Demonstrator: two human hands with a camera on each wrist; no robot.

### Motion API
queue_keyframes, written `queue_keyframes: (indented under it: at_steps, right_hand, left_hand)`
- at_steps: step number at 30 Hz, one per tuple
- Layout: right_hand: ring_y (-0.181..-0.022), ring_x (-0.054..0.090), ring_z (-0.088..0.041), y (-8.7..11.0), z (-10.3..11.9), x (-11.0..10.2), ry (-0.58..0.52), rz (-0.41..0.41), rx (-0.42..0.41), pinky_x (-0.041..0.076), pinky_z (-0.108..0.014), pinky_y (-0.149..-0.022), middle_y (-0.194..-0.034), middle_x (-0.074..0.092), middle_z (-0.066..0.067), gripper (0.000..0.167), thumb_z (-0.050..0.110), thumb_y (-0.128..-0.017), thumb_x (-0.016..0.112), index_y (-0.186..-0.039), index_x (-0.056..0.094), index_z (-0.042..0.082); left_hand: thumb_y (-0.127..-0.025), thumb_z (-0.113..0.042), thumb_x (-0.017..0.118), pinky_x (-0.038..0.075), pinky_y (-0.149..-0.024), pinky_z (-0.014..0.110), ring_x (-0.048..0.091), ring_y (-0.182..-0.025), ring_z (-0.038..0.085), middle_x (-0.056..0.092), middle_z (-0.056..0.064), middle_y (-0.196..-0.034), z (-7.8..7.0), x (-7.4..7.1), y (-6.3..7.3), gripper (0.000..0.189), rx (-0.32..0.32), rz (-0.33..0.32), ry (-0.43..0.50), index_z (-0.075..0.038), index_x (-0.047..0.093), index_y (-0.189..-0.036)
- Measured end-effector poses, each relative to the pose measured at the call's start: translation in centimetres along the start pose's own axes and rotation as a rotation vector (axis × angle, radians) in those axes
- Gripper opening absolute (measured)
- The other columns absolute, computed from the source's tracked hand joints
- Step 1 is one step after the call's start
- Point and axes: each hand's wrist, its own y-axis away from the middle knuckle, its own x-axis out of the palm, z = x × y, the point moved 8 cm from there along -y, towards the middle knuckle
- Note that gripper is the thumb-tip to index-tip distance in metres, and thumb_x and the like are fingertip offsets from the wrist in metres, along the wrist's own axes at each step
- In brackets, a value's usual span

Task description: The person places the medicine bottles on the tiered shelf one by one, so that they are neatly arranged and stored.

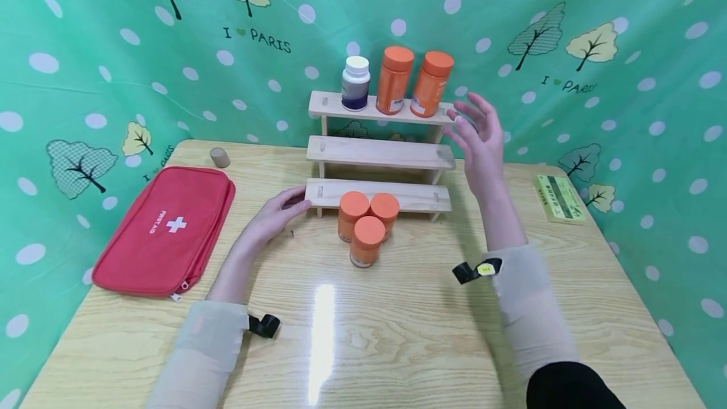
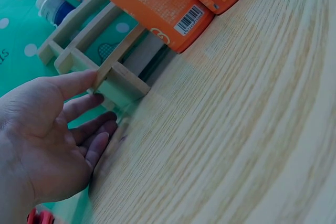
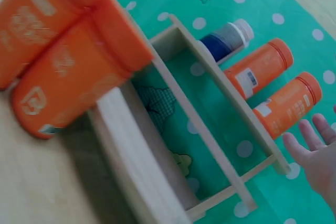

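Head view: left hand, grip clamped on the three-tiered pale wooden rack at its eight o'clock; right hand at two o'clock, grip apart.

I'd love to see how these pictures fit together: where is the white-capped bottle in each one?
Head: the white-capped bottle is above centre, leftmost of three bottles on the top tier.
Left wrist: the white-capped bottle is near the top left corner.
Right wrist: the white-capped bottle is in the upper half, right of centre.
Shared landmark: the three-tier wooden stand that bears it.
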Motion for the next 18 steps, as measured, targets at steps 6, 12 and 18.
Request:
queue_keyframes:
  at_steps: [6, 12, 18]
  right_hand:
    - [-0.139, 0.052, -0.036, 3.0, -1.4, 0.6, 0.061, 0.13, 0.04, 0.053, -0.045, -0.111, -0.146, 0.052, -0.017, 0.06, 0.014, -0.099, 0.065, -0.154, 0.041, 0.011]
    - [-0.135, 0.058, -0.03, 5.3, -2.8, 1.4, 0.097, 0.255, 0.097, 0.056, -0.041, -0.106, -0.147, 0.052, -0.021, 0.06, 0.002, -0.099, 0.058, -0.156, 0.039, 0.013]
    - [-0.136, 0.056, -0.03, 7.0, -4.3, 2.3, 0.221, 0.39, 0.155, 0.056, -0.039, -0.106, -0.148, 0.053, -0.017, 0.063, 0.002, -0.1, 0.058, -0.158, 0.038, 0.017]
  left_hand:
    - [-0.105, -0.035, 0.06, 0.026, -0.129, 0.051, 0.033, -0.154, 0.037, 0.036, 0.019, -0.166, 0.0, 0.0, -0.2, 0.068, 0.006, 0.005, -0.001, -0.009, 0.032, -0.162]
    - [-0.105, -0.035, 0.06, 0.026, -0.129, 0.051, 0.034, -0.153, 0.037, 0.036, 0.019, -0.165, 0.1, -0.2, -0.2, 0.069, 0.004, 0.0, -0.006, -0.009, 0.032, -0.162]
    - [-0.104, -0.037, 0.061, 0.027, -0.129, 0.051, 0.036, -0.152, 0.036, 0.038, 0.018, -0.165, 0.5, -0.2, -0.4, 0.068, 0.008, -0.008, -0.001, -0.009, 0.035, -0.161]
